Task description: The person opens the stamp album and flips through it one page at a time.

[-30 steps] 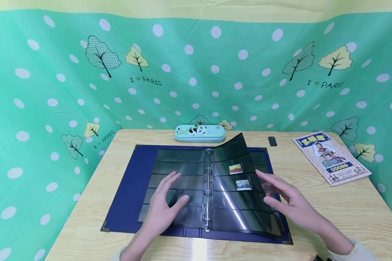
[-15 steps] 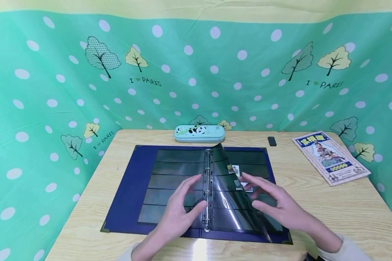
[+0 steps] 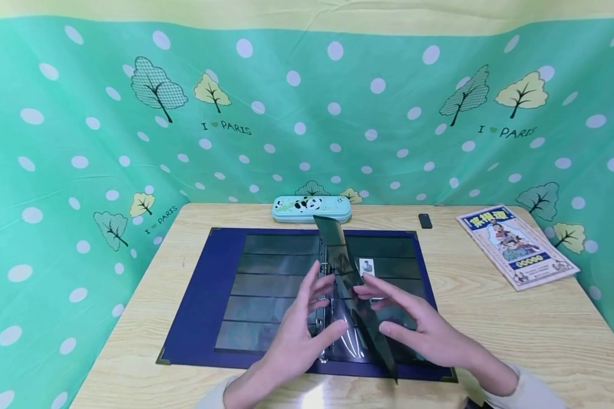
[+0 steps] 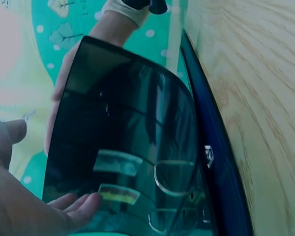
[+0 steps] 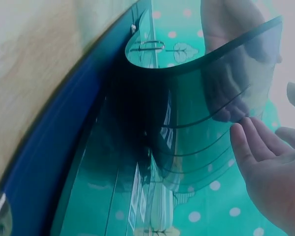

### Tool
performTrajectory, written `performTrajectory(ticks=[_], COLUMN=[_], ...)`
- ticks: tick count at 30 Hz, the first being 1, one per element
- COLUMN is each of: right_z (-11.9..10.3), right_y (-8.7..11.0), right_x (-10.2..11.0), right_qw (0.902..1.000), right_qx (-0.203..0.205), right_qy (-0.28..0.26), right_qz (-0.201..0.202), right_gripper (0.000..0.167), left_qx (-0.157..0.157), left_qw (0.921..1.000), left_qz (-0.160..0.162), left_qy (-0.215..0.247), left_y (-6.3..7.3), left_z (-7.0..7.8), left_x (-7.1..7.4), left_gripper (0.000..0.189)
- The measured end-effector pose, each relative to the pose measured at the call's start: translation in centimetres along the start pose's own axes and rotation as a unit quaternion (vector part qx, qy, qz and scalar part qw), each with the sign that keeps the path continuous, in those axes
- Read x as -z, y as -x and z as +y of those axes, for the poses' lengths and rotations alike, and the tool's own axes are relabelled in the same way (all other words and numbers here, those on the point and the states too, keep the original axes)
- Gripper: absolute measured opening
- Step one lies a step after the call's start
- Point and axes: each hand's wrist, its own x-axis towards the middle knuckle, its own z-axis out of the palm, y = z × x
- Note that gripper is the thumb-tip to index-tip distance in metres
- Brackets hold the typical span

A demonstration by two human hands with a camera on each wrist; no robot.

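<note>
Curving up between your left hand (image 3: pixel 302 329) and right hand (image 3: pixel 422 326), both with thumb and fingers apart, the page (image 3: pixel 350 301) touches your right fingertips (image 5: pixel 238 133). Its binder (image 3: pixel 199 295) lies open on the table (image 3: pixel 517 329); 1 dotted curtain (image 3: pixel 266 125) hangs behind.

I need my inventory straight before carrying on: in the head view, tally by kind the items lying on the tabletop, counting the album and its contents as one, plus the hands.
Blue album: 1
Pencil case: 1
Small black item: 1
Booklet: 1
Left hand and right hand: 2
Total: 6
</note>
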Motion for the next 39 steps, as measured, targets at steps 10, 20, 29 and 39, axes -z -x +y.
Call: performTrajectory(ticks=[10, 20, 29, 39], right_z=[0.0, 0.5, 1.2, 1.9], right_y=[-0.4, -0.3, 0.5, 1.5], right_x=[-0.8, -0.8, 0.4, 2.4], right_qw=[0.9921, 0.9925, 0.9974, 0.999], right_qx=[-0.015, -0.014, -0.019, -0.033], right_qy=[-0.105, -0.098, -0.064, -0.02], right_qz=[-0.067, -0.07, -0.026, 0.022], right_gripper=[0.062, 0.06, 0.06, 0.062], left_qx=[0.02, 0.036, 0.054, 0.078], left_qw=[0.9995, 0.9986, 0.9974, 0.9943], left_qz=[0.018, 0.016, 0.037, 0.073], left_qy=[0.015, -0.035, -0.031, 0.002], left_y=[-0.1, 0.4, 0.3, 0.0], left_z=[0.3, -0.1, -0.1, 0.3], left_x=[-1.0, -0.3, 1.1, 3.3], left_gripper=[0.129, 0.111, 0.103, 0.099])
